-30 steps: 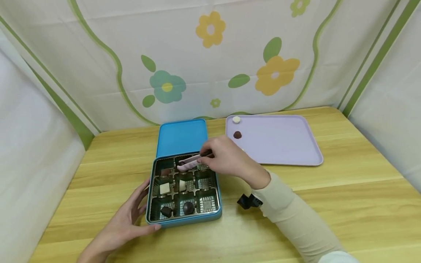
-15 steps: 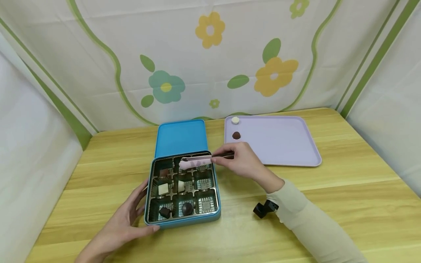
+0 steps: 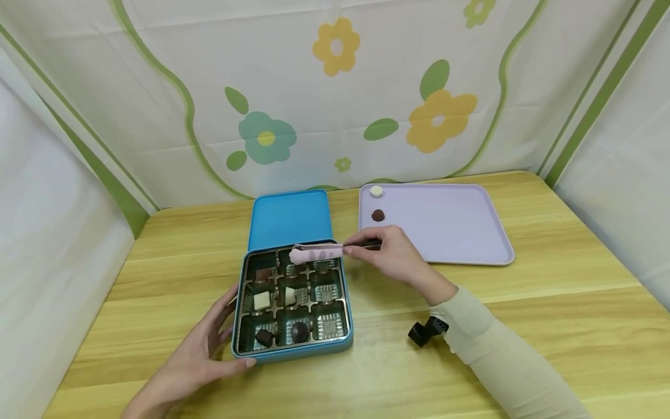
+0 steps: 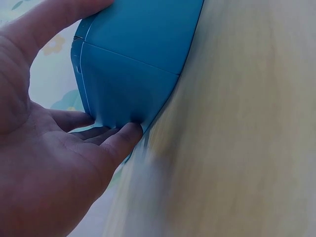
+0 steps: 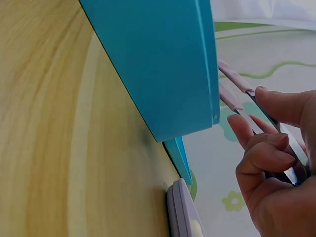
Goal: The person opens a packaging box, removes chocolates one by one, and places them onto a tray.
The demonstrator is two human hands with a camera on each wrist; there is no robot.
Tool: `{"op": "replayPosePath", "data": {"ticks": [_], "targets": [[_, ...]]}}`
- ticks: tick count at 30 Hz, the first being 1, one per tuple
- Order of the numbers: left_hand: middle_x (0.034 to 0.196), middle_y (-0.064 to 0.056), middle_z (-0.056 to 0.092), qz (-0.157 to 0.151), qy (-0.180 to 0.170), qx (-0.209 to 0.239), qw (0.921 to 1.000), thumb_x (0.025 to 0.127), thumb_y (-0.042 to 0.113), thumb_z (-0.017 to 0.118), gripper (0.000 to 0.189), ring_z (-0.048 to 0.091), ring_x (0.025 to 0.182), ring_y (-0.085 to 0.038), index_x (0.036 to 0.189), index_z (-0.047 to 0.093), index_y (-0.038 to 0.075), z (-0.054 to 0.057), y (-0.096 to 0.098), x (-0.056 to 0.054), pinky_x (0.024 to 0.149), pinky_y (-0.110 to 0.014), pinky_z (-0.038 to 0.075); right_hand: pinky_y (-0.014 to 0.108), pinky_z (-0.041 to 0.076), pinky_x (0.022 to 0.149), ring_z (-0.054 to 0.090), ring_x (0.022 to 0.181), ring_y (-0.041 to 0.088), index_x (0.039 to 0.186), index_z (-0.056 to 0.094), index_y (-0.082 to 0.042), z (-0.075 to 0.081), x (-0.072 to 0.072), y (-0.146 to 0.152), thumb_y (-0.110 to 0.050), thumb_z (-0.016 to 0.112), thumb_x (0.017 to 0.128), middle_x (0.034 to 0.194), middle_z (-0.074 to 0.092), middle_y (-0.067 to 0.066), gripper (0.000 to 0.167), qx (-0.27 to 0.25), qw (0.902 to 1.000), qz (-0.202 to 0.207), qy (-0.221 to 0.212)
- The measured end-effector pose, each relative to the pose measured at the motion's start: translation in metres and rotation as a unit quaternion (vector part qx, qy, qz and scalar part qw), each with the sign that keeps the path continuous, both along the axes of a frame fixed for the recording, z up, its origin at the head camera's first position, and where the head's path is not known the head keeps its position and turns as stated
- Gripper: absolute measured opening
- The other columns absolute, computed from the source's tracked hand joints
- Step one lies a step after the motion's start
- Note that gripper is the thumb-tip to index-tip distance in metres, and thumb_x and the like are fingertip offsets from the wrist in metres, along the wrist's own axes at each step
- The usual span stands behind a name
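Note:
A blue square tin [image 3: 293,352] holds a dark plastic insert with compartments. My left hand [image 3: 196,355] grips its near-left corner, thumb at the front and fingers along the side [image 4: 116,84]. My right hand [image 3: 395,253] holds tongs [image 3: 319,253] with pink, paw-like ends over the tin's back row; whether anything lies between the tips is hidden. Inside are a brown chocolate [image 3: 263,273], a white square chocolate [image 3: 262,300], another white chocolate [image 3: 290,296], a dark block-shaped chocolate [image 3: 264,337] and a dark round chocolate [image 3: 300,332]. The right-hand compartments at middle and front hold nothing.
Behind the tin lies its blue lid [image 3: 290,218]. A lilac tray [image 3: 445,221] stands at the back right, with a white chocolate [image 3: 376,191] and a brown chocolate [image 3: 378,215] along its left side. A flowered cloth [image 3: 335,105] rises behind the table.
My right hand has drawn back to the right, raising the tongs out of the back-middle compartment and turning them nearly level. My left hand and the tin have stayed in place.

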State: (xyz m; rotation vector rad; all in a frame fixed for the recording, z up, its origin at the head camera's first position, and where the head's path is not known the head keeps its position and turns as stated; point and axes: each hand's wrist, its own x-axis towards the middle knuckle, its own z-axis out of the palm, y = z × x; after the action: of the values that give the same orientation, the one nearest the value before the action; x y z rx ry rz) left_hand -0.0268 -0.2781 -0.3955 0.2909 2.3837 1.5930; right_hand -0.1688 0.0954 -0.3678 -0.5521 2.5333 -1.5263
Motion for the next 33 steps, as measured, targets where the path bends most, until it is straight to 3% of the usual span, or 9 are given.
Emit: {"op": "replayPosePath", "data": {"ticks": [4, 7, 10, 15, 17, 20, 25, 33], "targets": [[0.181, -0.016, 0.016, 0.002, -0.001, -0.004, 1.0, 0.083, 0.012, 0.092, 0.122, 0.018, 0.162, -0.051, 0.174, 0.012, 0.033, 0.0, 0.0, 0.0, 0.111, -0.01, 0.035, 0.027, 0.058, 0.08, 0.069, 0.093, 0.015, 0.112, 0.085, -0.016, -0.002, -0.001, 0.012, -0.026, 0.082, 0.097, 0.105, 0.082, 0.002, 0.019, -0.017, 0.9995, -0.015, -0.022], [0.181, -0.017, 0.015, 0.003, -0.004, -0.006, 1.0, 0.083, 0.012, 0.092, 0.123, 0.017, 0.162, -0.051, 0.174, 0.012, 0.033, 0.001, -0.001, 0.001, 0.111, -0.01, 0.035, 0.022, 0.052, 0.068, 0.062, 0.081, 0.013, 0.112, 0.085, -0.014, -0.007, -0.003, 0.024, -0.028, 0.083, 0.097, 0.1, 0.082, 0.003, 0.021, -0.04, 0.9971, -0.035, -0.054], [0.181, -0.017, 0.013, 0.004, -0.004, -0.008, 1.0, 0.083, 0.012, 0.092, 0.123, 0.016, 0.162, -0.052, 0.174, 0.012, 0.034, 0.001, -0.003, 0.002, 0.111, -0.01, 0.035, 0.02, 0.049, 0.066, 0.063, 0.079, 0.007, 0.115, 0.084, -0.008, -0.011, -0.006, 0.04, -0.027, 0.082, 0.098, 0.098, 0.082, 0.004, 0.026, -0.068, 0.9933, -0.058, -0.074], [0.181, -0.016, 0.014, 0.002, 0.0, -0.008, 1.0, 0.083, 0.011, 0.092, 0.124, 0.016, 0.161, -0.05, 0.174, 0.012, 0.035, 0.001, -0.003, 0.002, 0.111, -0.01, 0.035, 0.022, 0.041, 0.057, 0.05, 0.064, 0.005, 0.121, 0.079, -0.002, -0.01, -0.014, 0.075, -0.03, 0.079, 0.1, 0.091, 0.081, -0.004, 0.035, -0.098, 0.9843, -0.112, -0.094], [0.181, -0.016, 0.014, 0.002, 0.0, -0.007, 1.0, 0.082, 0.011, 0.092, 0.124, 0.017, 0.161, -0.05, 0.174, 0.012, 0.035, 0.0, -0.003, 0.002, 0.111, -0.01, 0.035, 0.025, 0.038, 0.054, 0.043, 0.059, 0.006, 0.123, 0.078, -0.003, -0.009, -0.018, 0.092, -0.034, 0.079, 0.1, 0.087, 0.078, -0.011, 0.039, -0.082, 0.9819, -0.143, -0.093], [0.181, -0.016, 0.015, 0.001, -0.001, -0.007, 1.0, 0.083, 0.012, 0.092, 0.124, 0.017, 0.161, -0.05, 0.174, 0.012, 0.036, 0.0, -0.002, 0.003, 0.111, -0.01, 0.035, 0.024, 0.043, 0.058, 0.049, 0.067, 0.007, 0.127, 0.077, -0.006, -0.008, -0.022, 0.119, -0.041, 0.077, 0.101, 0.086, 0.076, -0.019, 0.043, -0.033, 0.9764, -0.198, -0.08], [0.18, -0.015, 0.017, -0.004, 0.012, -0.007, 0.9999, 0.083, 0.01, 0.092, 0.123, 0.019, 0.159, -0.05, 0.174, 0.013, 0.036, 0.001, -0.002, 0.003, 0.111, -0.01, 0.036, 0.023, 0.047, 0.066, 0.053, 0.081, 0.007, 0.13, 0.076, -0.008, -0.01, -0.028, 0.154, -0.05, 0.072, 0.101, 0.083, 0.069, -0.028, 0.051, 0.027, 0.9554, -0.284, -0.076], [0.18, -0.014, 0.019, -0.005, 0.017, -0.006, 0.9998, 0.083, 0.009, 0.092, 0.123, 0.021, 0.158, -0.048, 0.174, 0.013, 0.035, 0.002, -0.002, 0.004, 0.11, -0.01, 0.036, 0.026, 0.042, 0.063, 0.051, 0.074, 0.007, 0.13, 0.074, -0.006, -0.013, -0.033, 0.168, -0.053, 0.069, 0.102, 0.079, 0.064, -0.026, 0.055, 0.023, 0.9367, -0.335, -0.1]]}}
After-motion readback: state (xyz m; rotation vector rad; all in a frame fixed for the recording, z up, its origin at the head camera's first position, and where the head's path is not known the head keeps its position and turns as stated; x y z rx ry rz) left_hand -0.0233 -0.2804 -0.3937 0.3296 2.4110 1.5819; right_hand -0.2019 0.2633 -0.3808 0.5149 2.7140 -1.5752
